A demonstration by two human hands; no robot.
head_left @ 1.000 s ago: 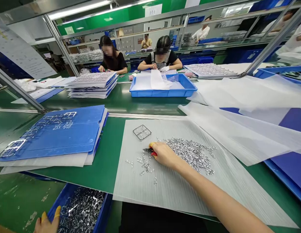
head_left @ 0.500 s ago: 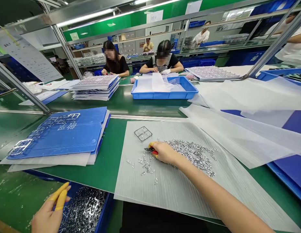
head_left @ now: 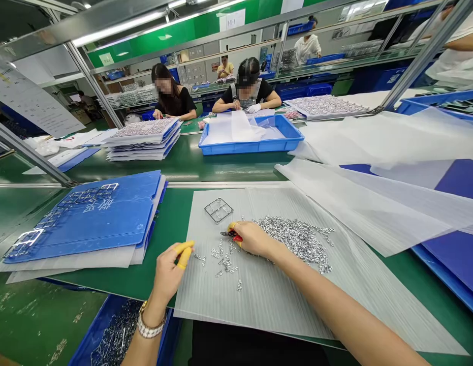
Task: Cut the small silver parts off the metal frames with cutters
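My right hand [head_left: 255, 239], with yellow finger covers, is closed around red-handled cutting pliers [head_left: 229, 234]. Their dark jaws point left, over the white sheet [head_left: 289, 305]. Just behind them lies a square metal frame [head_left: 218, 210] with a cross and small links inside. A pile of small silvery links [head_left: 297, 241] spreads right of this hand, and a few loose links [head_left: 226, 263] lie in front of the pliers. My left hand [head_left: 171, 269], also in yellow finger covers, hovers at the sheet's left edge. Its thumb and forefinger tips meet in a pinch; anything between them is too small to make out.
Metal frames lie on a blue board [head_left: 102, 218] atop a stack at left. Below the table edge, a blue bin [head_left: 87, 335] holds thin metal parts. A blue tray [head_left: 251, 147] stands across the bench before two seated people. Translucent sheets [head_left: 373, 203] cover the right side.
My left hand has risen from over the bin and moved right to the sheet's edge. My right hand keeps its hold on the pliers in nearly the same spot. The view has shifted slightly.
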